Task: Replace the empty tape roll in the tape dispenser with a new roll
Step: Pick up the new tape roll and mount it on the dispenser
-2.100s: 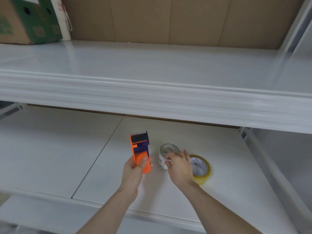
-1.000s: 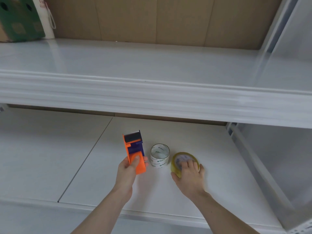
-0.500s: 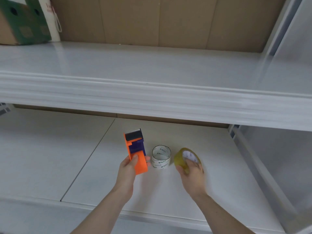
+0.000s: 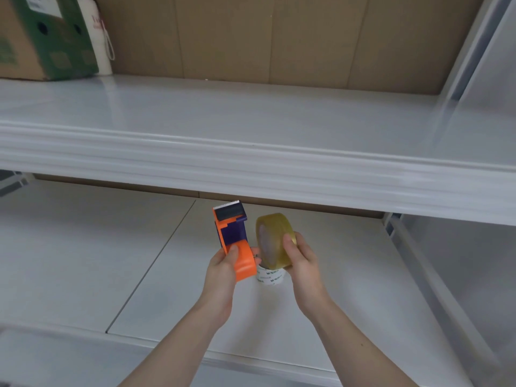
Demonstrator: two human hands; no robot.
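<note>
My left hand (image 4: 223, 268) grips the orange and purple tape dispenser (image 4: 233, 236) by its rounded lower end, with the serrated blade pointing up and away. In my right hand (image 4: 300, 256) is the new yellowish tape roll (image 4: 272, 237), held on edge just right of the dispenser, above the shelf. Under both hands the empty white printed roll core (image 4: 269, 276) stands on the lower shelf, mostly hidden by the roll and the dispenser.
The white lower shelf (image 4: 349, 289) stretches out to both sides, with a seam (image 4: 150, 266) left of my hands. The upper shelf's thick front edge (image 4: 251, 169) overhangs just above the dispenser. A cardboard box (image 4: 42, 37) sits far left on the upper shelf.
My right hand has lifted the yellow roll off the shelf and brought it up and left, next to the dispenser. The left hand raised the dispenser slightly.
</note>
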